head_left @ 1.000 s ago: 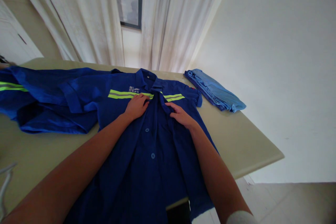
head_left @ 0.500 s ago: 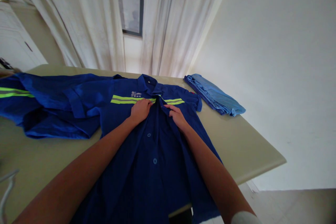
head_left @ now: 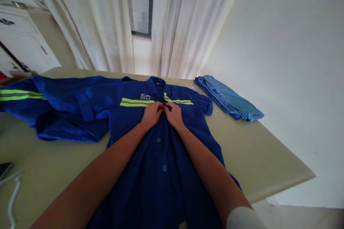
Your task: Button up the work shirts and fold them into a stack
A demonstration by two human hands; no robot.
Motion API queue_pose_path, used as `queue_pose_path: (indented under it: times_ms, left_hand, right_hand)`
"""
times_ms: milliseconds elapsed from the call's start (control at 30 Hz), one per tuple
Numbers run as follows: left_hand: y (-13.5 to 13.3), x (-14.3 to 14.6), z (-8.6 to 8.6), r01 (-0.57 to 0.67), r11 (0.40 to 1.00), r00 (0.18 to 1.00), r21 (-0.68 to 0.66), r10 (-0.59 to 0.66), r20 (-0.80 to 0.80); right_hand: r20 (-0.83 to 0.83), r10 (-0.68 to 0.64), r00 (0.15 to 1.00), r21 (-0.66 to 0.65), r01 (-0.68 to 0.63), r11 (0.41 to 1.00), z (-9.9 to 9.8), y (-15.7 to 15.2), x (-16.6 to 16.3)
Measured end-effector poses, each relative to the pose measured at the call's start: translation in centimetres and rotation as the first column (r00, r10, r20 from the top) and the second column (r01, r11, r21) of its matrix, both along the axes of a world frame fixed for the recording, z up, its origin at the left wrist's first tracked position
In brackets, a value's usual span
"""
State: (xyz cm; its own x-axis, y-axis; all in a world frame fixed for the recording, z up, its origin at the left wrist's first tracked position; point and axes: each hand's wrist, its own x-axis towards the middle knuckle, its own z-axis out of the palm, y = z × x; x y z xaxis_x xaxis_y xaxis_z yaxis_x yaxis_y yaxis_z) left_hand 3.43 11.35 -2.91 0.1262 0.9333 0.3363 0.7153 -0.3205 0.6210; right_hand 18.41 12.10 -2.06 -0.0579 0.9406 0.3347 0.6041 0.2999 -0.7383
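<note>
A dark blue work shirt (head_left: 139, 150) with yellow-green reflective bands lies front up on the table, its collar toward the curtains. My left hand (head_left: 152, 113) pinches the front edge of the shirt just below the chest band. Against it, my right hand (head_left: 174, 115) grips the other front edge, with the fingertips of both hands meeting at the middle. Whether a button sits between the fingers is hidden. Lower on the front, two buttons (head_left: 164, 167) show. White lettering marks the chest on the left.
More blue clothing (head_left: 67, 114) with a reflective band lies crumpled at the left. A folded stack of lighter blue garments (head_left: 231, 100) rests at the table's (head_left: 268, 164) right rear. A white cable (head_left: 13, 200) and a dark flat object (head_left: 4, 169) are at the left edge.
My hands have come together at the shirt's middle, the right one moving inward with its front edge. The whole view has shifted slightly, so things appear further right.
</note>
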Motion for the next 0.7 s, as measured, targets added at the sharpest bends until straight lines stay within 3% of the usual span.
queue_pose_path:
  times_ms: [133,267,433,600,700]
  left_hand:
    - [0.4,-0.1,0.0,-0.002,0.999,0.995,-0.037,0.006,0.096]
    - [0.3,-0.2,0.2,-0.035,0.999,0.995,-0.039,0.039,0.089]
    - [-0.5,0.0,0.9,-0.078,0.996,0.993,0.031,0.080,-0.087]
    - [-1.3,0.3,1.5,-0.079,0.996,0.931,0.038,0.087,-0.353]
    - [-1.2,0.3,1.5,-0.074,0.996,0.923,0.041,0.084,-0.376]
  right_hand:
    - [0.050,-0.051,0.997,0.053,0.048,0.997,-0.8,-0.6,0.2]
    - [0.121,-0.052,0.991,0.035,0.048,0.998,-0.4,-0.9,0.1]
    - [0.258,-0.051,0.965,-0.001,0.053,0.999,0.4,-1.6,-0.2]
    - [0.475,-0.065,0.878,-0.072,0.113,0.991,1.4,-2.8,-0.9]
    - [0.556,-0.050,0.829,-0.077,0.111,0.991,1.9,-3.4,-1.3]
